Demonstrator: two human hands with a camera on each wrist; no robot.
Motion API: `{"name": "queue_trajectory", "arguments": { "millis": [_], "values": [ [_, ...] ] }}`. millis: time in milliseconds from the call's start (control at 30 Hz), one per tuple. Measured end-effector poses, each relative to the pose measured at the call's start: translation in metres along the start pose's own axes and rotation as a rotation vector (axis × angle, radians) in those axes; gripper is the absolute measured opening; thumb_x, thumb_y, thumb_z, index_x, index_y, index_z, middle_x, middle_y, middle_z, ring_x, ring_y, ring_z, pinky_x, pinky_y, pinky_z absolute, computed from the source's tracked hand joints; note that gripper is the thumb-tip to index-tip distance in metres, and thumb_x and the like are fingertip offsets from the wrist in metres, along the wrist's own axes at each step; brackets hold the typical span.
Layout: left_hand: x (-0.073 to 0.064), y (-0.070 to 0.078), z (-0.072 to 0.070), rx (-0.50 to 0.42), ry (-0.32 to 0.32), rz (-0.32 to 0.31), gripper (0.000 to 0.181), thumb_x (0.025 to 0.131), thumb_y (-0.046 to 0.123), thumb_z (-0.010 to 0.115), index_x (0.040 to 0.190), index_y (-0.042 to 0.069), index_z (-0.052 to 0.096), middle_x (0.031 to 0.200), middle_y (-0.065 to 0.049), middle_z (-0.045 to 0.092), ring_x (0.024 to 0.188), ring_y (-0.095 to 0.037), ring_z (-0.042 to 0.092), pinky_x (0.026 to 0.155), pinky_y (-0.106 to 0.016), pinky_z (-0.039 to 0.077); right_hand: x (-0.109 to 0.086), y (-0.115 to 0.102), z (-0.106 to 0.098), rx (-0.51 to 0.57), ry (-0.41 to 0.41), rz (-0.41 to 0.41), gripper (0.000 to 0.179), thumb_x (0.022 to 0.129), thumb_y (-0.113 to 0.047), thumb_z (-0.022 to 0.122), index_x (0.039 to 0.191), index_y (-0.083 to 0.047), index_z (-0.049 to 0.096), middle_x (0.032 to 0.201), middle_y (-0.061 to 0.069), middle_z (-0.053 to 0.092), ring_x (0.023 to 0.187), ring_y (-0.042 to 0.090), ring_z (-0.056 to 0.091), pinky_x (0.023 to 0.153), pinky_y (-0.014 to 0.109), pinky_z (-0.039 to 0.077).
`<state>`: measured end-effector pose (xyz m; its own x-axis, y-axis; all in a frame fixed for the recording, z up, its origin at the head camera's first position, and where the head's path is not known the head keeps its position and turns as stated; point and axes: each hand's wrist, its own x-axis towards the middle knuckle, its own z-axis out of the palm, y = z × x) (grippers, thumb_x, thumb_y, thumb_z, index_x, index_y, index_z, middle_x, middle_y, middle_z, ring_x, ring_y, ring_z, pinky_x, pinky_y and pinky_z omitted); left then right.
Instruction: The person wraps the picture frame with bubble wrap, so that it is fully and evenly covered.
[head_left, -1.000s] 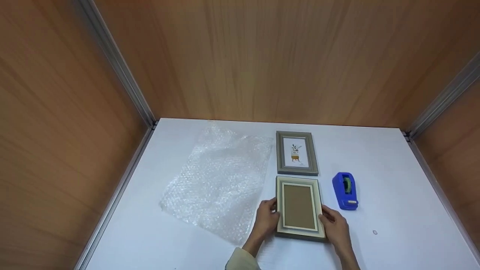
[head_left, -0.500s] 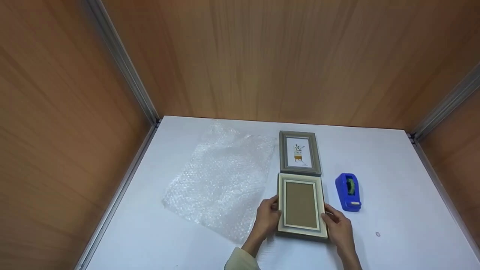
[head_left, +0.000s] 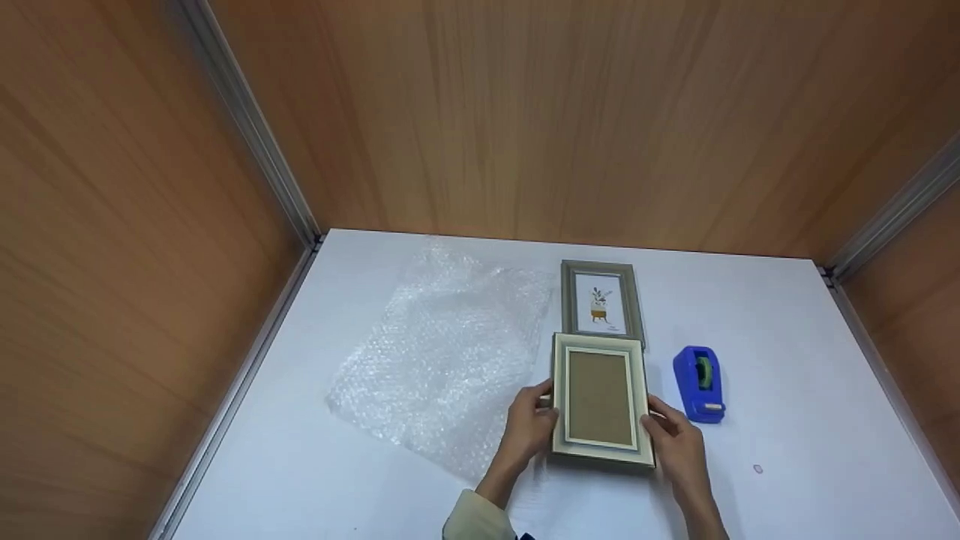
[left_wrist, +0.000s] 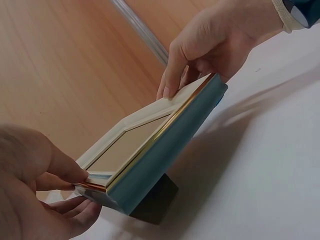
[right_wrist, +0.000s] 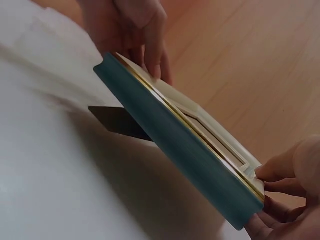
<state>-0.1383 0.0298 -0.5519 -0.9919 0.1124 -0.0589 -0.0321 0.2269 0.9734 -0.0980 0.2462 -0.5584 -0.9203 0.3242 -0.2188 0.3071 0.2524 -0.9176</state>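
A cream picture frame (head_left: 600, 397) with a brown panel in its opening is held between both hands, lifted off the table. My left hand (head_left: 529, 425) grips its left side, thumb on the face and fingers underneath. On the opposite side my right hand (head_left: 677, 442) pinches the edge in the same way. Blue-green sides with a gold line show on this frame (left_wrist: 167, 145) in the left wrist view. A dark flap (right_wrist: 120, 121) hangs from its back in the right wrist view. Behind it lies a grey-green frame (head_left: 636, 300) with a plant drawing, its near edge overlapped.
Bubble wrap (head_left: 450, 352) lies flat to the left of the hands. A blue tape dispenser (head_left: 699, 384) stands to the right. Nearer the front right is a small pale bit (head_left: 757, 469). Wooden panels (head_left: 510, 120) enclose the white table (head_left: 795, 360).
Both hands have raised the cream frame and shifted it slightly toward the back, so it now overlaps the near edge of the grey-green frame. The head view has shifted a little.
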Motion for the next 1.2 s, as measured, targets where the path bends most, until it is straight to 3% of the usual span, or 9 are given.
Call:
{"name": "queue_trajectory", "arguments": {
  "millis": [467, 700, 1000, 1100, 1200],
  "values": [
    [0.004, 0.013, -0.02, -0.023, 0.021, 0.031, 0.048, 0.081, -0.006, 0.055, 0.129, -0.002, 0.05, 0.115, -0.014, 0.054, 0.1, -0.024, 0.057, 0.08, -0.027, 0.052, 0.004, -0.019, 0.009, 0.034, -0.03, -0.054, 0.042, 0.091, -0.018, 0.058, 0.132, -0.012, 0.051, 0.13, 0.008, 0.052, 0.113, 0.02, 0.052, 0.081, 0.012, 0.044],
    [0.009, 0.017, -0.031, -0.009, 0.022, -0.02, 0.049, 0.083, -0.002, 0.055, 0.131, 0.001, 0.048, 0.116, -0.01, 0.053, 0.101, -0.021, 0.055, 0.081, -0.026, 0.051, 0.009, -0.027, 0.015, 0.049, -0.052, -0.085, 0.041, 0.092, -0.019, 0.058, 0.132, -0.015, 0.052, 0.128, 0.004, 0.052, 0.111, 0.017, 0.053, 0.082, 0.015, 0.045],
    [0.014, 0.022, -0.048, -0.053, 0.053, -0.017, 0.049, 0.084, -0.002, 0.054, 0.132, 0.002, 0.047, 0.119, -0.011, 0.052, 0.104, -0.022, 0.054, 0.08, -0.027, 0.051, 0.018, -0.046, 0.027, 0.027, -0.083, -0.119, 0.04, 0.092, -0.019, 0.056, 0.132, -0.017, 0.051, 0.128, 0.004, 0.052, 0.115, 0.019, 0.051, 0.095, 0.036, 0.043],
    [0.015, 0.022, -0.054, -0.066, 0.069, -0.002, 0.048, 0.084, -0.002, 0.054, 0.132, 0.001, 0.048, 0.119, -0.012, 0.051, 0.104, -0.023, 0.054, 0.08, -0.027, 0.052, 0.02, -0.052, 0.033, 0.025, -0.084, -0.141, 0.04, 0.092, -0.017, 0.057, 0.131, -0.015, 0.052, 0.127, 0.006, 0.052, 0.114, 0.02, 0.052, 0.094, 0.034, 0.044],
    [0.014, 0.028, -0.061, -0.087, 0.086, -0.003, 0.048, 0.084, -0.003, 0.053, 0.131, -0.001, 0.047, 0.12, -0.015, 0.05, 0.105, -0.026, 0.054, 0.08, -0.027, 0.052, 0.023, -0.057, 0.039, 0.032, -0.084, -0.172, 0.039, 0.09, -0.014, 0.059, 0.129, -0.012, 0.054, 0.125, 0.008, 0.053, 0.113, 0.022, 0.053, 0.088, 0.025, 0.045]
  ]
}}
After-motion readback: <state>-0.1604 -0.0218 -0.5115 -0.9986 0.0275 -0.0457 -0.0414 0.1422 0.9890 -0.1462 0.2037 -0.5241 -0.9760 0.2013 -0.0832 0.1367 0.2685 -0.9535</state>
